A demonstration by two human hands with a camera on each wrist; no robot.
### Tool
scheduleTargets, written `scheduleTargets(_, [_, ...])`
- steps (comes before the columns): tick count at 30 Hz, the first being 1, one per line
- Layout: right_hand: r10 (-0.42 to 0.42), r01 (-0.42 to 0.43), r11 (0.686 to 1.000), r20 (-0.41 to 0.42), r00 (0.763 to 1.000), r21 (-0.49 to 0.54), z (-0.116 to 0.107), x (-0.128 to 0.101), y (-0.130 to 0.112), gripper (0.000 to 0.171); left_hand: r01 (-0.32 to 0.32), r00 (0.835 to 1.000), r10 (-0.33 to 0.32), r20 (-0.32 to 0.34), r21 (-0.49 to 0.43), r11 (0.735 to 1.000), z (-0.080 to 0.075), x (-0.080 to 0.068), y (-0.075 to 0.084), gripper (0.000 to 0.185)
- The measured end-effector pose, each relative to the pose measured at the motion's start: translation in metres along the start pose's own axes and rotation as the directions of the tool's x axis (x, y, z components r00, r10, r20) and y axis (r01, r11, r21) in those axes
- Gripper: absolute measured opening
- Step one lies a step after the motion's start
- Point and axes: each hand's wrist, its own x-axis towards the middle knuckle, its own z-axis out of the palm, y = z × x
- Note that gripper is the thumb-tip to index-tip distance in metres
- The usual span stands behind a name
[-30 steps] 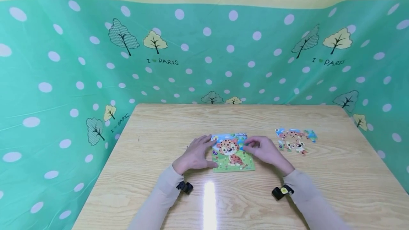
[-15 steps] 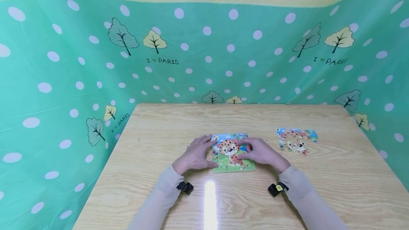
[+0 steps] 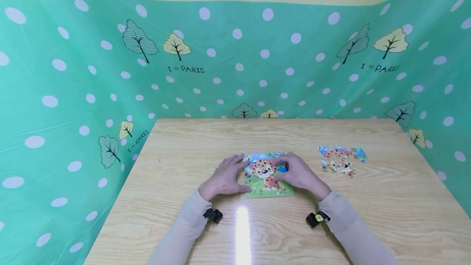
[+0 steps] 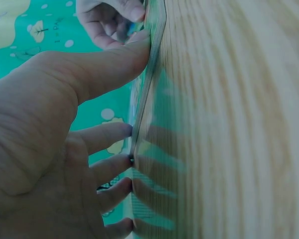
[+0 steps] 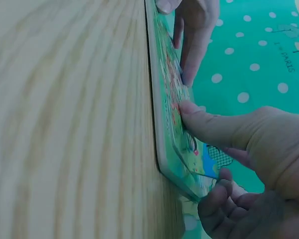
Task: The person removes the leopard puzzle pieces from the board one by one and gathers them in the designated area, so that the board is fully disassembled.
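A flat puzzle board (image 3: 257, 193) with a spotted leopard cub picture lies on the table between my hands. My left hand (image 3: 225, 177) steadies its left side, thumb on the near corner and index finger on the picture higher up. Its other fingertips (image 4: 120, 186) reach the tabletop, straight and spread. Over the board's right part, my right hand (image 3: 299, 173) pinches a puzzle piece (image 5: 193, 157) between thumb and index finger. In the right wrist view the piece's lower edge stands slightly raised above the board; its far side is hidden by the hand.
A cluster of several loose puzzle pieces (image 3: 340, 160) lies to the right of the board, partly forming a leopard. The wooden table (image 3: 176, 150) ends at a green dotted curtain (image 3: 228, 52). A bright light reflection crosses the table's near side.
My right hand has moved left from the board's right edge onto the picture, with thumb and index finger wider apart. My left hand has stayed in place.
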Motion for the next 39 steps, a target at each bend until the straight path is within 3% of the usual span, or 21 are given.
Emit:
scheduleTargets(3, [-0.027,0.027,1.0,-0.019,0.999,0.001,0.001,0.0,0.0,0.04,0.001,1.0,-0.001,0.002,0.002,1.0,-0.001,0.0,0.0,0.102])
scheduleTargets(13, [-0.084,0.079,0.99,0.034,0.996,0.119,-0.005,0.001,0.014,0.032,-0.001,1.0,0.001,-0.001,-0.006,1.0,0.0,0.0,-0.002,0.102])
scheduleTargets(21, [0.01,-0.02,0.977,0.05,0.999,0.21,-0.011,0.001,0.023,0.025,0.003,1.0,-0.002,0.002,-0.014,1.0,0.0,0.0,-0.001,0.101])
scheduleTargets(29, [-0.011,-0.024,0.965,0.131,0.991,0.263,-0.015,0.0,0.023,0.013,0.0,1.0,0.0,0.0,-0.016,1.0,-0.001,0.0,-0.001,0.101])
scheduleTargets(39, [0.049,-0.084,0.95,0.124,0.991,0.3,-0.017,-0.001,0.024,0.028,0.0,1.0,0.0,-0.001,-0.02,1.0,-0.001,0.0,-0.002,0.101])
